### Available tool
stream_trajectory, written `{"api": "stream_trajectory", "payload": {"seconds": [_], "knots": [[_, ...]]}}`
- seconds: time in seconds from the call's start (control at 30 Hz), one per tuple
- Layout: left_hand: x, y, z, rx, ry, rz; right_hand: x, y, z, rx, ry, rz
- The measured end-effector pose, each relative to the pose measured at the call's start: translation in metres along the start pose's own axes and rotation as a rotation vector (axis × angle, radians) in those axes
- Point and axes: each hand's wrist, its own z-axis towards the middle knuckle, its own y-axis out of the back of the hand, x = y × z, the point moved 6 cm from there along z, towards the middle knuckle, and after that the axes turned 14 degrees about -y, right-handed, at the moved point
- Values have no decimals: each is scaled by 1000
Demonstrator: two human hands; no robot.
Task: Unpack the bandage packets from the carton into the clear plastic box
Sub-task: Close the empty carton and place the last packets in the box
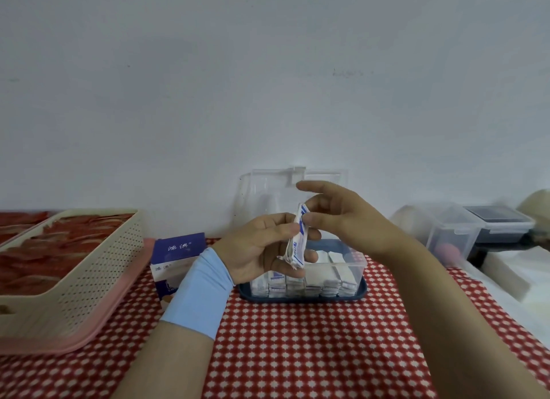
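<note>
So the left hand [262,247] is curled around a small bunch of white-and-blue bandage packets [297,245], held upright, and the right hand [342,217] is pinching the top end with thumb and a finger, its index finger sticking out. Just behind them is the clear plastic box [358,267], lid up, already lined with rows of packets. The blue-and-white cardboard carton [178,247] stands just left of it on the red-and-white checked cloth [297,339]. A beige perforated plastic basket [98,267] is further left.

You've got one carton [178,257], one clear plastic box [358,266], two trays on the left, cream tray [89,279] and pink tray [98,330], plus two lidded tubs [454,235] at right.
</note>
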Motion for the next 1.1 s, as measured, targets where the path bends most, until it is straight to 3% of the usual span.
{"api": "stream_trajectory", "payload": {"seconds": [0.1,0.53,0.63,0.7,0.8,0.87,0.97,1.1], "knots": [[3,-1,0,8,23,19,-1,3,-2,-3,-13,-150],[9,3,5,-41,81,143,-10,20,2,-81,-84,-116],[3,4,8,-78,134,425,-16,45,10,-168,-161,-213],[-4,11,17,-202,97,649,-20,60,22,-227,-215,-330],[-11,18,34,-280,-15,1077,-24,57,38,-153,-274,-576],[-5,12,44,-137,27,1207,-32,45,48,-40,-305,-725],[14,1,49,151,231,1255,-45,30,59,32,-331,-903],[30,0,48,218,355,1242,-58,17,63,74,-367,-966]]}}
